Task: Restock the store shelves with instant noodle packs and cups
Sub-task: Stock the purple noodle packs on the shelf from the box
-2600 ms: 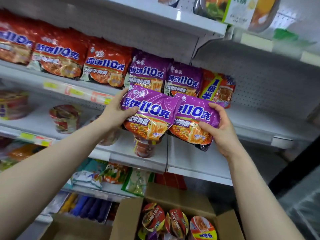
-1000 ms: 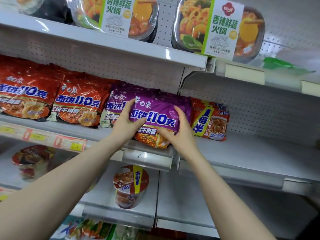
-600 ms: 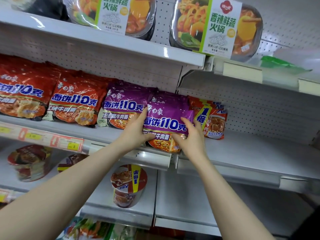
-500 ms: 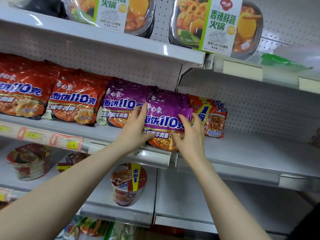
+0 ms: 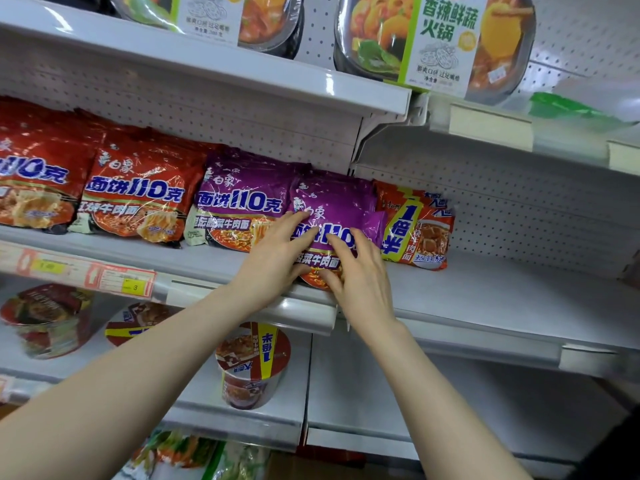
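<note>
A purple noodle pack [image 5: 337,209] leans at the front of the right purple stack on the middle shelf [image 5: 485,299]. My left hand [image 5: 277,254] lies flat on the pack's left half, fingers straight. My right hand [image 5: 360,271] presses its lower right part with straight fingers. Another purple pack [image 5: 242,206] stands just to the left. Red packs [image 5: 135,199] fill the shelf further left. An orange pack [image 5: 419,230] stands to the right of the purple stack.
Hot-pot bowls [image 5: 440,43] stand on the top shelf. Noodle cups [image 5: 252,365] sit on the lower shelf, with another cup [image 5: 45,320] at the far left. Price tags [image 5: 86,275] line the middle shelf's rail. The shelf to the right of the orange pack is bare.
Both hands carried the purple packs up from the box onto the middle shelf. Since half a second ago they have shifted from the pack's sides onto its front face, pressing it back.
</note>
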